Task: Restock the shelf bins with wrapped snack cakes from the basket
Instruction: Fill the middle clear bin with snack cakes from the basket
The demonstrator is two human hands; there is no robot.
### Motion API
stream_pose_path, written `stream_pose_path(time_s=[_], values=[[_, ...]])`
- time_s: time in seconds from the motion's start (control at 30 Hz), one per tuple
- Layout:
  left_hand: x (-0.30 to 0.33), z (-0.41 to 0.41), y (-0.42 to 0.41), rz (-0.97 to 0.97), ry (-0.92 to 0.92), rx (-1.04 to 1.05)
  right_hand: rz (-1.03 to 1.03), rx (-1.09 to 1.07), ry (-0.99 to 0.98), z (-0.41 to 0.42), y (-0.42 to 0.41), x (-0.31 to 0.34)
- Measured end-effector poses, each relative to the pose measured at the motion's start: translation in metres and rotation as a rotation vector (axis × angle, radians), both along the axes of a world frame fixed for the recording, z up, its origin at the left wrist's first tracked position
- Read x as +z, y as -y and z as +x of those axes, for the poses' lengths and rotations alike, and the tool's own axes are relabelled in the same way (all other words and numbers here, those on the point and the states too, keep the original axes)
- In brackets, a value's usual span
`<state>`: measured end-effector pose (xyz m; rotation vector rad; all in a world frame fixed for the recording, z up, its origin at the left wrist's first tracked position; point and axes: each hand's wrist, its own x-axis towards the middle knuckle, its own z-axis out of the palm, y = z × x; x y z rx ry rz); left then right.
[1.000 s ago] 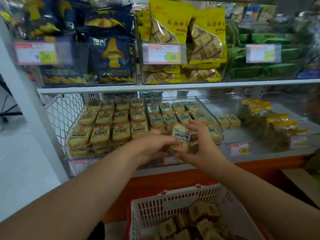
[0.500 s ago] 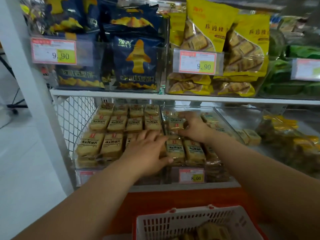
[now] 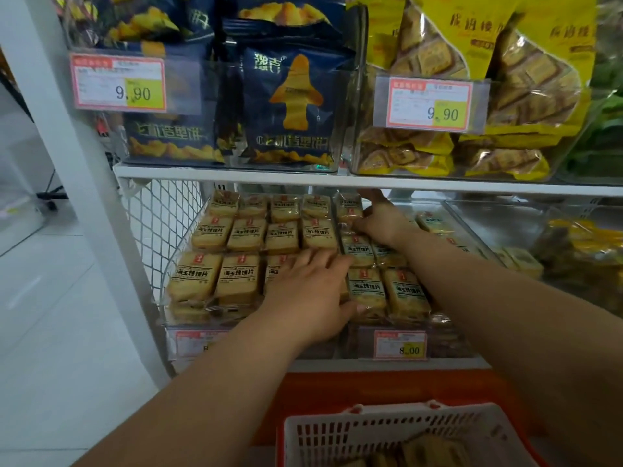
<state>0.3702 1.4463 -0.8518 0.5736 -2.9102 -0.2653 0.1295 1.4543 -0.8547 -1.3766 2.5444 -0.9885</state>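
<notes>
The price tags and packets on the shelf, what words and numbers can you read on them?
"9.90": left upper price tag
"9.90": right upper price tag
"8.00": lower price tag
Small print on the tags: too blurred.
Chinese characters on the blue bags, yellow bags and snack cakes: not surely readable.

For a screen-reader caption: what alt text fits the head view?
Two bare hands reach into clear shelf bins of wrapped yellow snack cakes: the left hand lies flat on the front rows, the right hand touches cakes farther back. A white slotted basket sits below.
</notes>
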Motion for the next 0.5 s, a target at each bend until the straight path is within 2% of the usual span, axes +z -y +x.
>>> stream_pose_path(time_s=[0.33, 0.5], values=[[0.001, -0.002, -0.010, -0.062, -0.050, 0.006, -0.105, -0.002, 0.171, -0.009, -0.031, -0.003], [-0.001, -0.001, -0.037, -0.118, -0.167, -0.062, -0.354, 0.040, 0.310, 0.030, -0.092, 0.001]])
